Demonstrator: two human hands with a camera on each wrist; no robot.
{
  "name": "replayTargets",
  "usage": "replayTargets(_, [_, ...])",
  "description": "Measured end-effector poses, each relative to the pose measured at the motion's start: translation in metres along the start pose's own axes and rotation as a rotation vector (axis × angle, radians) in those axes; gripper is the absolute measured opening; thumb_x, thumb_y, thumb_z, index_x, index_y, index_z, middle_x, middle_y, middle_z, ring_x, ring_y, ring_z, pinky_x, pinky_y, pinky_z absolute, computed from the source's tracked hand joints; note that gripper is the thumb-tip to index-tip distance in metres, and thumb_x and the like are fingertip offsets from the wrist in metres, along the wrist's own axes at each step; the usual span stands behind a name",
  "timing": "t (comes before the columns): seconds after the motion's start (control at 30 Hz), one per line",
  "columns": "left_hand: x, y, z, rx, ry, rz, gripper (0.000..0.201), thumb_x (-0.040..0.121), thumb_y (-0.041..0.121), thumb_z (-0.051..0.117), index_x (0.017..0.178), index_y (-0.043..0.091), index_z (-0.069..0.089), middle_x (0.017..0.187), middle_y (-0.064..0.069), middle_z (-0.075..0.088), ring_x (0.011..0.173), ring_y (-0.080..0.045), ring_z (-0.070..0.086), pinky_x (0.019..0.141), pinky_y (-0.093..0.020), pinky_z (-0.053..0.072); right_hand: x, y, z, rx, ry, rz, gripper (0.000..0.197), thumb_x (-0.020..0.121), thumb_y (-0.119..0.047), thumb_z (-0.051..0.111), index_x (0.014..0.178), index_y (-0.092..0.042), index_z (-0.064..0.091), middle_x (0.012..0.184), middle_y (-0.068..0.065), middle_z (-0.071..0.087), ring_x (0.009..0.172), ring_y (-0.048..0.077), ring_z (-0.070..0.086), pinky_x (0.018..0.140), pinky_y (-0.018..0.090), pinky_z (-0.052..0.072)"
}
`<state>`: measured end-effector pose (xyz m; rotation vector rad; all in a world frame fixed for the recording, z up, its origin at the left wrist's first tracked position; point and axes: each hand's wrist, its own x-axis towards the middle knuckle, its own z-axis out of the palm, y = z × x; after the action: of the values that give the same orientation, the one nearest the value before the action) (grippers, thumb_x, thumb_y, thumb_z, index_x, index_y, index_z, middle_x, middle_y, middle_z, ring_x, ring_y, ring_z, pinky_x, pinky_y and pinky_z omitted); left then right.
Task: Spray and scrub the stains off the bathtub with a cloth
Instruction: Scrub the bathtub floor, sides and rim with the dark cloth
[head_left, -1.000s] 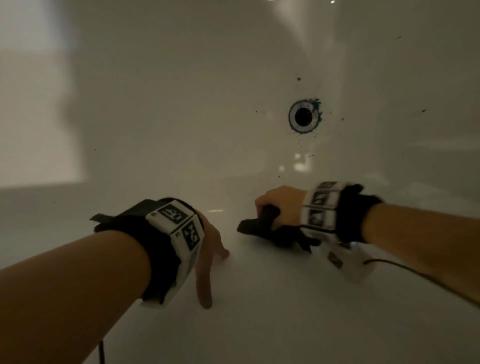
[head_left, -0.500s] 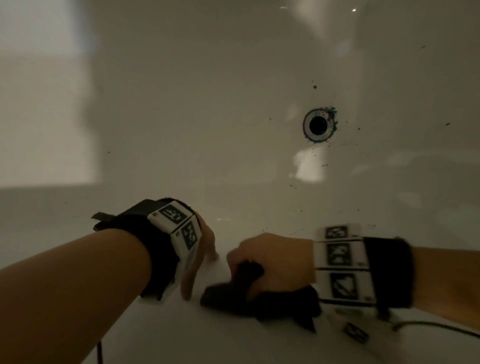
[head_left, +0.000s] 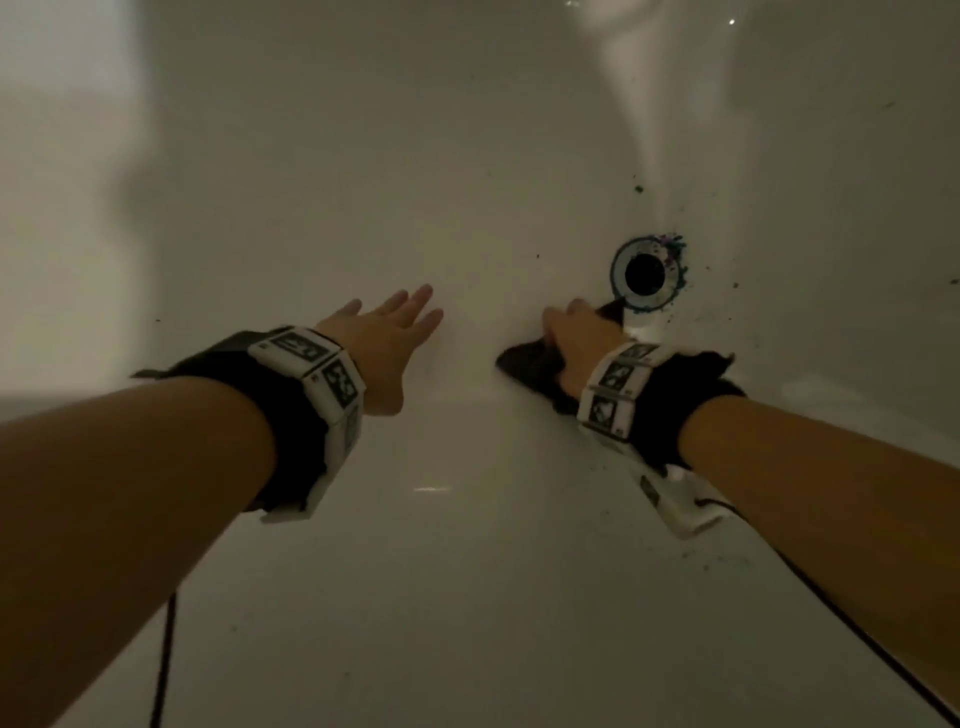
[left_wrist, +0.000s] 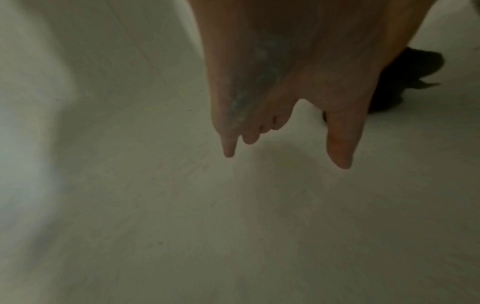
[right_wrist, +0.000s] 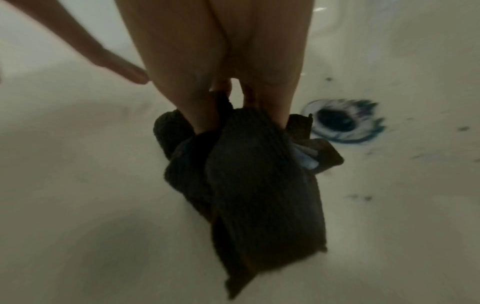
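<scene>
My right hand (head_left: 576, 332) grips a dark ribbed cloth (head_left: 530, 364) against the white bathtub floor (head_left: 467, 571), just left of the drain (head_left: 645, 274). In the right wrist view the bunched cloth (right_wrist: 259, 181) hangs from the curled fingers, with the drain (right_wrist: 337, 121) beside it. Blue-green stains ring the drain (head_left: 675, 249), and dark specks (head_left: 638, 189) dot the tub around it. My left hand (head_left: 395, 327) reaches forward with straight fingers (left_wrist: 340, 148) over the tub floor, holding nothing. No spray bottle is in view.
The tub's side wall (head_left: 62, 208) rises at the left. Cables (head_left: 857, 634) trail from both wrist units across the tub floor. More specks (head_left: 735, 285) lie right of the drain.
My right hand has pushed the cloth forward from the near floor up to the drain. The left hand has lifted off the tub and stretched forward, fingers straight.
</scene>
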<state>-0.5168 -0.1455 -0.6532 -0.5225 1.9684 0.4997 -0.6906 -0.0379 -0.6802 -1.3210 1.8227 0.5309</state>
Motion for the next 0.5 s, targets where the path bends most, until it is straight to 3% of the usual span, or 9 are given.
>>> replayTargets(0.13, [0.018,0.013,0.002,-0.036,-0.064,-0.066,0.093,0.087,0.027,0.056,0.148,0.03,-0.013,0.152,0.004,-0.029,0.145,-0.017,-0.013,0.117,-0.046,0.004,0.014,0.03,-0.026,0.055,0.078,0.147,0.048,0.089,-0.015,0.053,0.131,-0.006,0.033,0.138,0.022,0.03,0.118,0.036,0.043,0.097,0.039,0.039])
replayTargets(0.27, [0.016,0.014,-0.012,-0.02,-0.142,-0.083,0.085,0.091,0.027,0.05,0.149,0.031,-0.012,0.153,0.005,-0.028,0.145,-0.017,-0.011,0.118,-0.048,0.006,-0.018,0.023,-0.022,0.103,0.126,-0.011,0.035,0.088,-0.022,0.054,0.119,-0.009,0.043,0.125,0.014,0.042,0.106,0.031,0.049,0.089,0.035,0.044])
replayTargets(0.33, [0.014,0.013,-0.02,-0.004,-0.186,-0.088,0.083,0.092,0.028,0.049,0.148,0.031,-0.012,0.153,0.005,-0.026,0.145,-0.016,-0.01,0.117,-0.049,0.006,-0.048,0.014,-0.014,0.215,0.01,-0.145,0.032,0.087,-0.028,0.059,0.113,-0.011,0.051,0.12,0.01,0.048,0.105,0.029,0.051,0.093,0.039,0.044])
replayTargets(0.4, [0.016,0.015,-0.024,-0.007,-0.215,-0.098,0.083,0.092,0.031,0.049,0.148,0.031,-0.012,0.154,0.004,-0.026,0.145,-0.017,-0.01,0.117,-0.05,0.006,-0.076,0.005,0.003,0.134,-0.233,-0.325,0.034,0.089,-0.032,0.058,0.116,-0.013,0.055,0.123,0.009,0.051,0.111,0.028,0.052,0.1,0.038,0.041])
replayTargets(0.47, [0.018,0.017,-0.025,0.006,-0.242,-0.105,0.084,0.092,0.035,0.049,0.148,0.03,-0.012,0.154,0.003,-0.026,0.145,-0.019,-0.009,0.117,-0.051,0.005,-0.09,0.0,0.027,-0.025,-0.409,-0.442,0.036,0.093,-0.02,0.052,0.127,-0.012,0.049,0.133,0.013,0.044,0.119,0.032,0.046,0.104,0.038,0.035])
replayTargets(0.5, [0.02,0.017,-0.026,0.017,-0.249,-0.108,0.084,0.091,0.037,0.049,0.148,0.029,-0.012,0.154,0.003,-0.025,0.145,-0.019,-0.009,0.117,-0.051,0.005,-0.091,0.0,0.035,-0.064,-0.466,-0.429,0.038,0.094,-0.014,0.048,0.131,-0.009,0.044,0.136,0.016,0.04,0.121,0.034,0.044,0.102,0.039,0.034])
